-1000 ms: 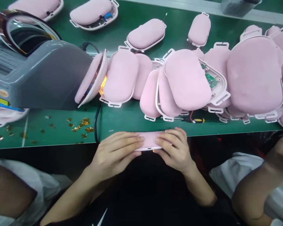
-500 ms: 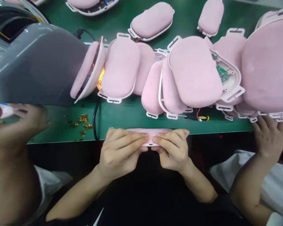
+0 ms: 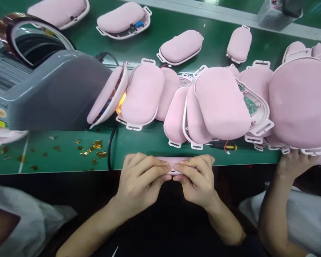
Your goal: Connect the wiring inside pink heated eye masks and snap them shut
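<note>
At the bench's front edge, a pink padded casing (image 3: 173,161) with a pale rim is seen edge-on, a small dark slot facing me. My left hand (image 3: 141,180) pinches its left part, thumb below and fingers on top. On the right, my right hand (image 3: 199,180) grips it the same way, its fingertips almost meeting those of the left. Both hands hide the casing's ends. Just beyond lie overlapping pink casings; one half-open shell (image 3: 259,107) shows a green circuit board (image 3: 250,106). A screwdriver (image 3: 224,145) lies partly under the pile.
A grey tape dispenser (image 3: 59,92) stands on the left of the green bench (image 3: 69,157), with amber foil scraps (image 3: 96,145) before it. A black cable (image 3: 111,146) runs to the bench edge. Another person's hand (image 3: 294,164) is at the right beneath a large pink casing (image 3: 301,103).
The view has tilted up, so the bench appears lower and more of its far side shows. The neighbour's hand at left has left the view. My grip on the casing looks unchanged.
</note>
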`<move>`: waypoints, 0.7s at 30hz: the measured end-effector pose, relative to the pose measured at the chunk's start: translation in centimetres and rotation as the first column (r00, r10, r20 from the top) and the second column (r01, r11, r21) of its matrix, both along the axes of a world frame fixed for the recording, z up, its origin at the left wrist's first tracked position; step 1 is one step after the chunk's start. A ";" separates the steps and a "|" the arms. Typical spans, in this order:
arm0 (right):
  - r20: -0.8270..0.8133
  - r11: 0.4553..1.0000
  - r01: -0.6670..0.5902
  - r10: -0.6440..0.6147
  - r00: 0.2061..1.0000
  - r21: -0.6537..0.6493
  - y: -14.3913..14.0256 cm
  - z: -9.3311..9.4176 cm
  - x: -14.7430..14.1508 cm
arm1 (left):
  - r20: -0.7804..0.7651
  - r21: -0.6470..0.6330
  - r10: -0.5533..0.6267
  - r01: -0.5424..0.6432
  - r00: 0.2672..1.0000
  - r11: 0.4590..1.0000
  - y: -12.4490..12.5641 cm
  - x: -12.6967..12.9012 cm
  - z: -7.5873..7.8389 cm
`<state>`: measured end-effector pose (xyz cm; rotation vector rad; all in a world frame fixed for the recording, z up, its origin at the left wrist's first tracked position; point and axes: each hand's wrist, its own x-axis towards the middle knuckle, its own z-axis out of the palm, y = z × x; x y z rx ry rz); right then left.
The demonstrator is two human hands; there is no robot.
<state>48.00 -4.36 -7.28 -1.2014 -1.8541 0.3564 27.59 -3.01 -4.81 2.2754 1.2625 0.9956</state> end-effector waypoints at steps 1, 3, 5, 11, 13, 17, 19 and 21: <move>-0.001 1.000 0.006 -0.006 1.000 0.004 0.0 0.0 -0.1 | 0.005 -0.008 0.003 -0.003 1.000 1.000 0.0 0.1 0.0; -0.003 1.000 0.016 -0.016 1.000 0.019 -0.1 0.1 -0.3 | 0.027 -0.001 0.014 -0.014 1.000 1.000 0.0 0.1 0.0; -0.001 0.999 0.016 -0.016 1.000 0.030 -0.3 0.3 -0.3 | 0.063 0.013 0.015 -0.016 0.998 1.000 -0.1 -0.1 -0.2; 0.129 0.998 -0.066 0.066 0.989 -0.005 -1.1 0.8 0.8 | 0.109 0.029 -0.051 0.048 0.993 0.998 -0.6 -0.9 -0.8; 0.183 0.997 -0.071 0.073 0.980 -0.020 -1.2 0.8 0.9 | 0.109 0.054 -0.040 0.034 0.993 0.998 -0.6 -0.9 -0.9; 0.243 0.998 -0.057 0.058 0.968 -0.010 -1.5 1.0 0.7 | 0.120 0.121 -0.034 0.020 0.992 0.992 -0.8 -0.9 -1.0; 0.233 0.996 -0.076 0.064 0.970 0.043 -1.7 2.2 0.9 | 0.162 0.202 -0.022 -0.011 0.987 0.979 -1.3 -1.4 -1.4; 0.210 0.987 -0.072 0.041 0.977 0.141 -1.7 4.7 1.6 | 0.277 0.334 0.041 -0.136 0.960 0.933 -1.6 -2.2 -2.1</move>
